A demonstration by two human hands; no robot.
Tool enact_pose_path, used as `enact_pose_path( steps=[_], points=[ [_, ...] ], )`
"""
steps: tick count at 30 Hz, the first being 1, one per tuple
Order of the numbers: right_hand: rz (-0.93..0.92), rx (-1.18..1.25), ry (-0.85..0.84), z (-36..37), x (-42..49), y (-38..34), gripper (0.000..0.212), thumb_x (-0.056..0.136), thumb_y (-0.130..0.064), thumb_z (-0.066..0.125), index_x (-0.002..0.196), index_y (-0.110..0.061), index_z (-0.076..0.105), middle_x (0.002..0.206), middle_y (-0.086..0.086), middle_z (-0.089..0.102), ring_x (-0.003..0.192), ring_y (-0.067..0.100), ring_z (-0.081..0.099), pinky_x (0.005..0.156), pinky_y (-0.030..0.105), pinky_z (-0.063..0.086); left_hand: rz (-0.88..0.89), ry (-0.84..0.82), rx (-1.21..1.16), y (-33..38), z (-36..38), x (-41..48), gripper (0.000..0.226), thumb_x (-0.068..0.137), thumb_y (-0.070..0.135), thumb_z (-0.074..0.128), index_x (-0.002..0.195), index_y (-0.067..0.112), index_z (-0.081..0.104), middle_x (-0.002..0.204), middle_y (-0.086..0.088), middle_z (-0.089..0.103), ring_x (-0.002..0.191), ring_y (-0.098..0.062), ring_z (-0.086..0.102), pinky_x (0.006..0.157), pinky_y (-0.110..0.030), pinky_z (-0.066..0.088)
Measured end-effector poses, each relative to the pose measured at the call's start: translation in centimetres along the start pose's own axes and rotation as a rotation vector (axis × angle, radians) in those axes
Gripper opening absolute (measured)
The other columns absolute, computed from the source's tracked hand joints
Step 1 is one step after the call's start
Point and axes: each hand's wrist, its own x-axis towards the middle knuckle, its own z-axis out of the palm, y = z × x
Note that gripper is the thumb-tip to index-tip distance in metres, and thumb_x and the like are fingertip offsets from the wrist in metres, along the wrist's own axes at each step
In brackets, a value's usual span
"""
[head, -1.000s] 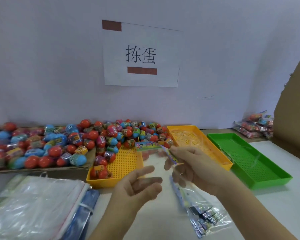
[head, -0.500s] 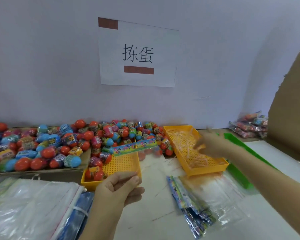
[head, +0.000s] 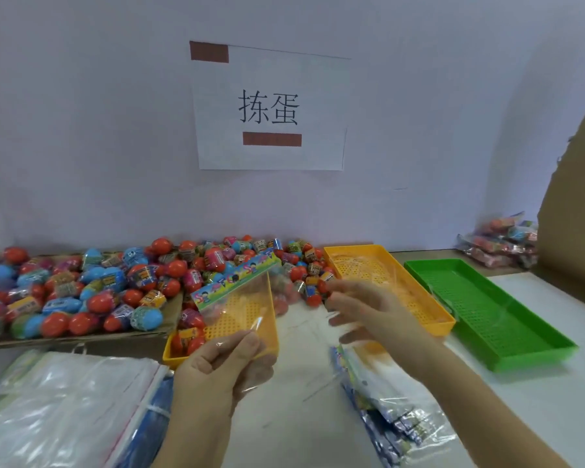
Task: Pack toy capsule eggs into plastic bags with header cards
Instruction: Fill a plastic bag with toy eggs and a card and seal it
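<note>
My left hand pinches the lower edge of a clear plastic bag and holds it up. The bag's colourful header card points away from me, over the left yellow tray. My right hand hovers to the bag's right with fingers loosely spread and blurred, its fingertips close to loose capsule eggs on the table. I see nothing held in it. A big pile of red and blue capsule eggs lies behind and to the left.
A second yellow tray and a green tray stand to the right. Spare bags with header cards lie in front. Packed bags sit at the back right beside a cardboard wall. A large plastic sack lies front left.
My right hand let go of the bag, reached to the right yellow tray, then came back toward the eggs. My left hand now holds the bag alone, tilted up.
</note>
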Motion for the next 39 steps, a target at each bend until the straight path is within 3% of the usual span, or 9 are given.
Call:
enact_pose_path(
  steps=[3,8,13,18,24,27,30,32,39],
  points=[
    [0.132,0.141,-0.195,4.8,-1.7,0.6,0.045,0.066,-0.044,0.077,0.107,-0.026,0.067,0.096,-0.001,0.074,0.083,0.017,0.07,0.065,0.03,0.058,0.047,0.054,-0.04,0.2,-0.3,0.1,0.032,0.053,0.018,0.075,0.082,0.005,0.073,0.077,-0.013,0.075,0.061,-0.02,0.073,0.049,-0.025,0.057],
    [0.105,0.363,-0.045,7.4,-1.0,0.9,0.009,0.076,-0.006,0.077,0.08,-0.013,0.077,0.074,0.011,0.071,0.063,0.022,0.067,0.053,0.029,0.054,0.12,0.044,-0.176,0.9,-0.4,-0.3,0.017,0.06,0.016,0.072,0.074,0.009,0.077,0.072,-0.01,0.074,0.061,-0.016,0.071,0.055,-0.023,0.057],
    [0.027,0.381,-0.102,8.5,-0.1,0.2,0.013,0.068,-0.019,0.08,0.08,-0.014,0.078,0.075,0.01,0.072,0.056,0.019,0.065,0.05,0.026,0.052,0.076,-0.058,-0.199,1.6,-0.4,-0.7,0.066,0.052,0.032,0.079,0.112,0.01,0.065,0.099,-0.008,0.076,0.086,-0.019,0.075,0.062,-0.025,0.059],
    [-0.015,0.318,-0.089,8.1,1.0,-0.6,0.029,0.061,-0.027,0.079,0.087,-0.014,0.075,0.072,0.011,0.072,0.05,0.016,0.062,0.049,0.026,0.051,-0.041,-0.065,-0.35,1.7,-0.3,-0.6,0.03,0.068,0.003,0.068,0.098,0.001,0.071,0.086,-0.016,0.076,0.07,-0.019,0.075,0.055,-0.026,0.058],
    [0.0,0.356,0.058,7.1,2.9,-0.6,0.033,0.079,-0.031,0.069,0.106,-0.013,0.069,0.078,0.005,0.073,0.061,0.016,0.066,0.05,0.025,0.053,0.149,0.033,-0.392,2.9,-1.2,-0.3,0.043,0.053,0.007,0.076,0.096,0.007,0.069,0.073,-0.009,0.074,0.059,-0.014,0.07,0.051,-0.023,0.056],
    [-0.025,0.004,0.151,7.0,5.6,0.1,0.014,0.091,-0.018,0.062,0.104,-0.017,0.068,0.082,-0.005,0.072,0.068,0.007,0.066,0.058,0.02,0.054,0.202,0.045,-0.4,3.3,-1.8,-0.1,0.052,0.05,0.014,0.079,0.1,0.004,0.071,0.077,-0.009,0.073,0.061,-0.013,0.069,0.056,-0.022,0.058],
    [-0.116,-0.454,0.063,8.7,7.7,0.5,0.024,0.089,-0.018,0.064,0.111,-0.026,0.066,0.103,-0.013,0.066,0.092,0.003,0.06,0.085,0.027,0.054,0.196,0.054,-0.406,3.5,-2.0,0.2,0.013,0.06,0.011,0.072,0.071,0.013,0.079,0.073,-0.005,0.075,0.064,-0.012,0.073,0.055,-0.02,0.057],
    [-0.174,-0.648,-0.017,10.4,8.8,-0.1,0.031,0.09,-0.022,0.063,0.121,-0.028,0.062,0.115,-0.011,0.064,0.103,0.007,0.057,0.095,0.035,0.049,0.183,0.082,-0.422,3.6,-2.0,0.3,0.011,0.062,0.01,0.07,0.064,0.016,0.079,0.073,-0.005,0.076,0.066,-0.012,0.074,0.055,-0.02,0.056],
    [-0.183,-1.099,-0.366,14.9,10.0,-1.5,0.033,0.099,-0.014,0.043,0.13,-0.002,0.048,0.112,0.014,0.058,0.092,0.027,0.051,0.088,0.032,0.038,0.156,0.147,-0.453,4.1,-1.9,0.4,0.009,0.06,0.01,0.071,0.061,0.015,0.078,0.069,-0.005,0.075,0.061,-0.011,0.072,0.052,-0.021,0.056]
  ],
)
